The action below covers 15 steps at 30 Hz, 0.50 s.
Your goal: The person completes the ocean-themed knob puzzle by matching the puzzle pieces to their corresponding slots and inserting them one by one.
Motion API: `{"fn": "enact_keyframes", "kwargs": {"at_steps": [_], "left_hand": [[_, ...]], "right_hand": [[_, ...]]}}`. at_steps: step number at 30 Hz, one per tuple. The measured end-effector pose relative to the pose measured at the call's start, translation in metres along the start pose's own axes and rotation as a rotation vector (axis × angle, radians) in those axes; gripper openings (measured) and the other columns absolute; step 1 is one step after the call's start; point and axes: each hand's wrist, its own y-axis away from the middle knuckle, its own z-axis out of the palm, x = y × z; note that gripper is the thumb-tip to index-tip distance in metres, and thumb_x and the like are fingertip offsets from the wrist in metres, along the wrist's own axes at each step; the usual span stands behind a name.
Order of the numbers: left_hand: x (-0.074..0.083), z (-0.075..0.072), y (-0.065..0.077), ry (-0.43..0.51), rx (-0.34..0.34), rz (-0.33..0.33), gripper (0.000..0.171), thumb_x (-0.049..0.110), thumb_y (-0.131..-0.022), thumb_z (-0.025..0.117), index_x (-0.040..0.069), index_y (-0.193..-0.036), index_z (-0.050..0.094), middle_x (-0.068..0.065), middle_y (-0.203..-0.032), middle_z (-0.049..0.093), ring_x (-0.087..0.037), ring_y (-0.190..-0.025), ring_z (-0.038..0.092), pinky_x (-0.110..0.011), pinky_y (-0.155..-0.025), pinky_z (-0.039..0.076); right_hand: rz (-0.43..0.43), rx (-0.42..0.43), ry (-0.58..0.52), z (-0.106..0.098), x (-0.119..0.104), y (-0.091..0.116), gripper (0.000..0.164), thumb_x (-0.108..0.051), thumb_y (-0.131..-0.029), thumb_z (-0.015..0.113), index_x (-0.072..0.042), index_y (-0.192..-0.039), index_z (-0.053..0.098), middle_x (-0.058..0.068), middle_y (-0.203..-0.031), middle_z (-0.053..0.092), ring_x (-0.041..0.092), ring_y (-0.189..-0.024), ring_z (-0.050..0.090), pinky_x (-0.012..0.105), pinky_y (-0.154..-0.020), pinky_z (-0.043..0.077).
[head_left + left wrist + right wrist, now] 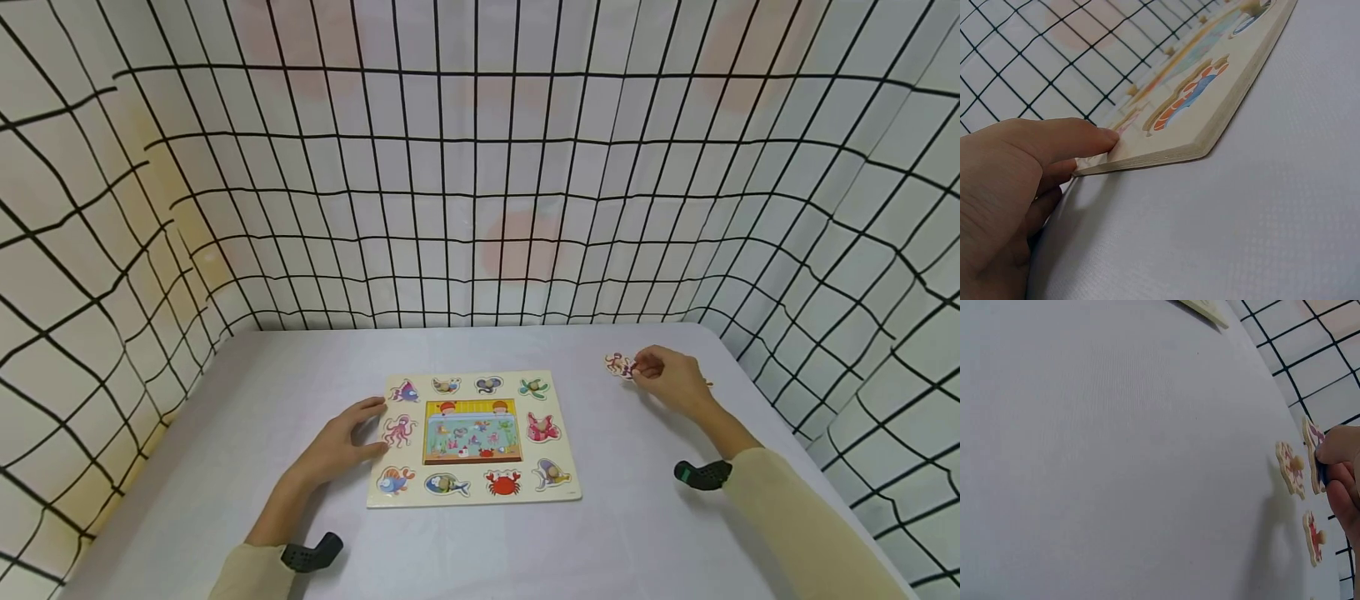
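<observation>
Surface [247, 375]: beneath both hands.
Puzzle board [1188, 134]: at the left hand's fingertips; probably stiff, fairly light, best steadied by its edges.
Left hand [339, 442]: spread, touching the board's left edge.
Right hand [670, 379]: pinching one piece.
Held piece [1311, 447]: between right thumb and fingers; thin, likely light, rigid.
Loose pieces [1290, 472]: near the right hand; knobs offer holds.

Head view looks forward and down, well above left grip [343, 440] and right grip [672, 381]; each wrist view looks closely past its own, all catching some board [471, 433]
</observation>
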Motion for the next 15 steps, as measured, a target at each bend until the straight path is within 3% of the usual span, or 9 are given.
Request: {"fn": "enact_keyframes", "kwargs": {"at_steps": [15], "left_hand": [[0.000, 0.000, 0.000, -0.008, -0.001, 0.001, 0.073, 0.020, -0.087, 0.082, -0.001, -0.150, 0.051, -0.015, -0.161, 0.040, -0.043, -0.151, 0.027, -0.064, -0.118, 0.024]], "right_hand": [[-0.101, -0.086, 0.000, 0.017, -0.047, -0.021, 0.012, -0.005, -0.090, 0.076, 0.000, -0.100, 0.079, 0.008, -0.093, 0.074, 0.023, -0.083, 0.067, 0.038, -0.073, 0.058]]}}
